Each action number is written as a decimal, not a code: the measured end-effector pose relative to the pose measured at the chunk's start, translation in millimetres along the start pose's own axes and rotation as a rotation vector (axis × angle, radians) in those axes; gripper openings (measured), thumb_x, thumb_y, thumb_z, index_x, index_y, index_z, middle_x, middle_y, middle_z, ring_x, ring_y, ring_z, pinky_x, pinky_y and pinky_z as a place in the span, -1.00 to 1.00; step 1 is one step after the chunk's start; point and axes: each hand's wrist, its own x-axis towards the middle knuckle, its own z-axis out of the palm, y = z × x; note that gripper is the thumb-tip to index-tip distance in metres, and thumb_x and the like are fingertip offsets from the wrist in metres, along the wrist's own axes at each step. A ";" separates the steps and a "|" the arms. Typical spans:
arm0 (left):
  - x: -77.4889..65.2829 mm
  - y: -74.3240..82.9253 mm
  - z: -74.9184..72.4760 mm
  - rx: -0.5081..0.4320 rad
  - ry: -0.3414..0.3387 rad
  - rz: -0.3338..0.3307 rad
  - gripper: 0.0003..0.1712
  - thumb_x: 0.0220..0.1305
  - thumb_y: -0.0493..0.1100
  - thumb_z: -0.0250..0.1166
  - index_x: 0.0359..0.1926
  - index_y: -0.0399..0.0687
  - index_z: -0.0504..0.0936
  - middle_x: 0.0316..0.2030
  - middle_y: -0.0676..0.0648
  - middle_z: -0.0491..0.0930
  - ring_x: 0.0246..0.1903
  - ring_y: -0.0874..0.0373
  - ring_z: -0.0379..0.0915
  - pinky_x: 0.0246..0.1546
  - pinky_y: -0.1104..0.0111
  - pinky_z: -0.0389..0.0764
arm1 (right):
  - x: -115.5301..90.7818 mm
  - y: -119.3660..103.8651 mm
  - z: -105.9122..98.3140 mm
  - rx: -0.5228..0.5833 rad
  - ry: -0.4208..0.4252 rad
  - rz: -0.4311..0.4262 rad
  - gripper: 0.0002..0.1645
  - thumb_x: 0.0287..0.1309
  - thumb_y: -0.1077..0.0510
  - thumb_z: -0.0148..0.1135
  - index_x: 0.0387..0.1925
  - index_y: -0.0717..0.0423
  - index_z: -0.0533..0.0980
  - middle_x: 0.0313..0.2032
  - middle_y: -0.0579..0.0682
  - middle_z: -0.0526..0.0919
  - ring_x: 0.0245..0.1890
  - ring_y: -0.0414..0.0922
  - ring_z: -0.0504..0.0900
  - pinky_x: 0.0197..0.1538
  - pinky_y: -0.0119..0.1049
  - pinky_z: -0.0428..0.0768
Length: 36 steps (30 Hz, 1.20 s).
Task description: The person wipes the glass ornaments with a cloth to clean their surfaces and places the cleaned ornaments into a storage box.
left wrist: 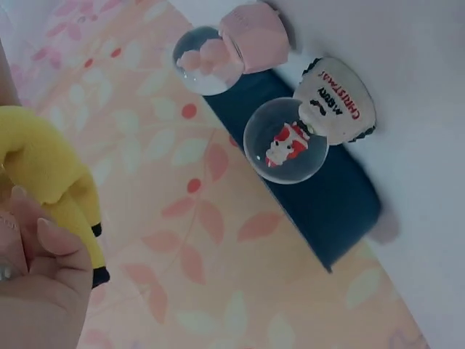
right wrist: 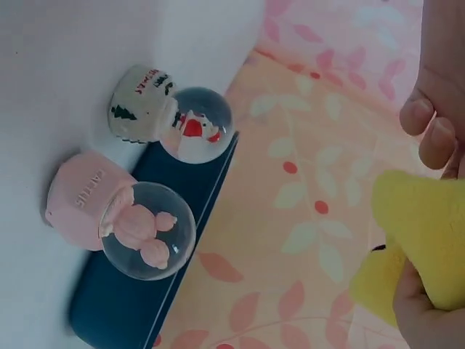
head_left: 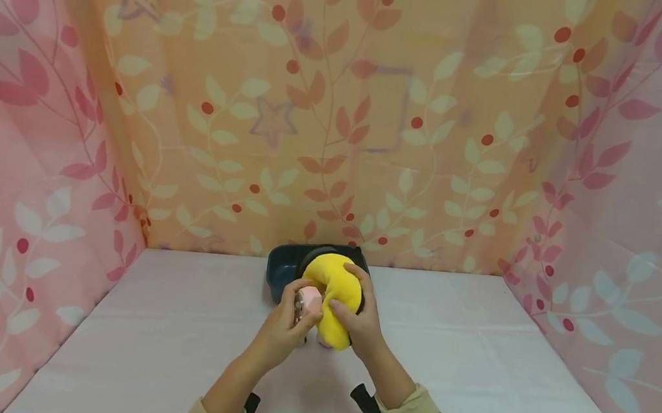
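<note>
In the head view, my left hand (head_left: 287, 320) grips a small pink faceted object (head_left: 312, 300) with a shiny patterned side; its exact kind is unclear. My right hand (head_left: 363, 319) holds a curved yellow plush piece (head_left: 336, 285), thumb on its front. Black tips of this plush (left wrist: 51, 167) show in the left wrist view. The two held things are side by side, close together. Beyond the hands, a pink snow globe (right wrist: 83, 200) with pink figures and a white Christmas snow globe (left wrist: 341, 102) with a red-and-white figure stand on the table, mostly hidden in the head view.
Behind the globes is a dark blue open bin (head_left: 278, 280), with a dark curved edge (head_left: 315, 256) showing behind the plush. The white table (head_left: 181, 324) meets patterned curtains (head_left: 336, 135) at the back and both sides. Black straps (head_left: 365, 400) hang by the wrists.
</note>
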 end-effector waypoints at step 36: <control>1.5 0.2 8.4 -0.364 -0.051 -0.201 -0.51 0.57 0.03 -0.22 0.24 -0.26 0.03 -0.39 -0.08 0.31 -0.61 0.19 0.18 -0.57 0.48 0.28 | -2.2 11.7 5.7 0.034 0.266 0.058 -0.36 0.07 0.33 0.11 0.23 0.20 0.23 -0.08 0.07 0.37 -0.25 -0.11 0.49 -0.19 -0.35 0.56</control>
